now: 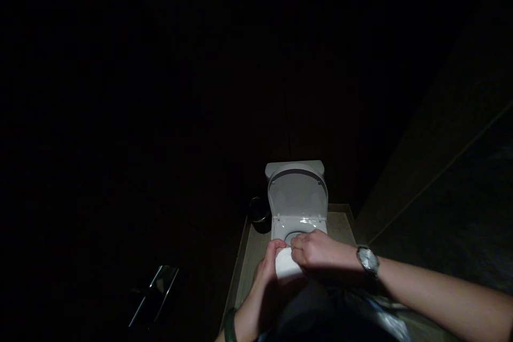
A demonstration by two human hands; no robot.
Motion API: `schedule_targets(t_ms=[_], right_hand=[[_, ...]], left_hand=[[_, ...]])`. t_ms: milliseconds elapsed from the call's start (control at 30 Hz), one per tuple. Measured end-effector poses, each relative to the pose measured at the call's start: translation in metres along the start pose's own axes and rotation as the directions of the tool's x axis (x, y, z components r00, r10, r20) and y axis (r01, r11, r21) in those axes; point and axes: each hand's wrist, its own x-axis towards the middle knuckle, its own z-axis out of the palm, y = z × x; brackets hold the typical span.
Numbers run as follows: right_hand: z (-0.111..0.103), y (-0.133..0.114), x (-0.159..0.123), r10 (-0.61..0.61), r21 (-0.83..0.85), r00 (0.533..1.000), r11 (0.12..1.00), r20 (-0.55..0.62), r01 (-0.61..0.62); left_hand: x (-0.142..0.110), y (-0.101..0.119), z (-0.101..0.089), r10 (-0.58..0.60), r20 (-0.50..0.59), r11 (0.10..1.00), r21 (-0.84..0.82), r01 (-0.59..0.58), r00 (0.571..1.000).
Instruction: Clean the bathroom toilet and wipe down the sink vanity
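My left hand (pixel 266 263) and my right hand (pixel 316 250) both grip a folded wad of white tissue paper (pixel 287 264) in front of a white toilet. The paper lies between them, partly hidden by my fingers. Just beyond my knuckles is the toilet bowl (pixel 297 235), its front rim hidden behind my hands. The raised toilet lid (pixel 296 197) stands open against the cistern (pixel 294 168). A silver wristwatch (pixel 367 261) sits on my right wrist, and a dark bangle (pixel 230 326) circles my left wrist.
A small dark bin (pixel 259 215) stands on the floor left of the toilet. A shiny metal wall fixture (pixel 154 295) glints in the dark at the left. Beige floor (pixel 256 259) lies around the toilet, with a dark wall panel (pixel 441 171) at the right.
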Motion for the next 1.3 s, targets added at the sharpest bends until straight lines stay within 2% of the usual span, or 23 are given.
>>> schedule_targets(t_ms=[100,200,267,367,467,533,600,633,733,800,900,1033,1100,1200,1300], right_hand=[[0.000,0.002,-0.001,0.065,0.136,0.997,0.988,0.030,-0.069],[-0.002,0.005,-0.004,0.239,0.342,0.968,0.906,0.074,-0.250],[-0.003,0.005,-0.006,0.330,0.473,0.937,0.811,0.112,-0.343],[-0.004,0.003,-0.009,0.410,0.554,0.902,0.723,0.135,-0.412],[-0.004,0.001,-0.014,0.466,0.615,0.877,0.659,0.118,-0.433],[-0.002,0.001,-0.017,0.452,0.688,0.888,0.619,0.081,-0.378],[0.003,0.004,-0.019,0.393,0.709,0.919,0.642,0.022,-0.291],[0.005,0.005,-0.019,0.342,0.680,0.940,0.690,-0.002,-0.249],[0.012,0.008,-0.012,0.218,0.424,0.975,0.888,-0.050,-0.177],[0.014,0.008,-0.005,0.189,0.299,0.981,0.940,-0.052,-0.166],[0.014,0.007,0.001,0.262,0.342,0.964,0.912,-0.053,-0.229],[0.011,0.008,-0.005,0.462,0.557,0.885,0.749,-0.053,-0.358],[0.008,0.008,-0.010,0.496,0.637,0.868,0.680,-0.035,-0.363],[0.001,0.008,-0.015,0.419,0.693,0.908,0.651,0.012,-0.310],[-0.007,0.008,-0.012,0.319,0.639,0.945,0.713,0.071,-0.289]], left_hand=[[-0.003,-0.003,-0.005,0.098,0.008,0.991,-0.095,-0.097,0.995],[-0.007,0.002,-0.017,0.264,0.035,0.950,-0.182,-0.254,0.964],[-0.010,0.006,-0.024,0.265,0.067,0.954,-0.163,-0.251,0.962],[-0.010,0.009,-0.027,0.202,0.082,0.966,-0.178,-0.185,0.976],[-0.008,0.009,-0.026,0.208,0.076,0.968,-0.156,-0.194,0.975],[-0.006,0.011,-0.026,0.251,0.076,0.964,-0.109,-0.242,0.965],[-0.005,0.012,-0.025,0.286,0.075,0.956,-0.085,-0.280,0.955],[-0.004,0.012,-0.025,0.297,0.076,0.953,-0.086,-0.290,0.952],[-0.001,0.010,-0.023,0.287,0.089,0.956,-0.096,-0.279,0.954],[0.001,0.008,-0.021,0.258,0.085,0.964,-0.079,-0.252,0.962],[0.002,0.009,-0.018,0.205,0.045,0.978,-0.059,-0.202,0.978],[0.000,0.014,-0.017,0.194,0.052,0.978,-0.094,-0.189,0.980],[-0.001,0.014,-0.018,0.212,0.049,0.975,-0.079,-0.208,0.976],[-0.001,0.014,-0.020,0.245,0.052,0.968,-0.061,-0.242,0.968],[0.001,0.016,-0.020,0.281,0.094,0.959,-0.057,-0.277,0.955]])
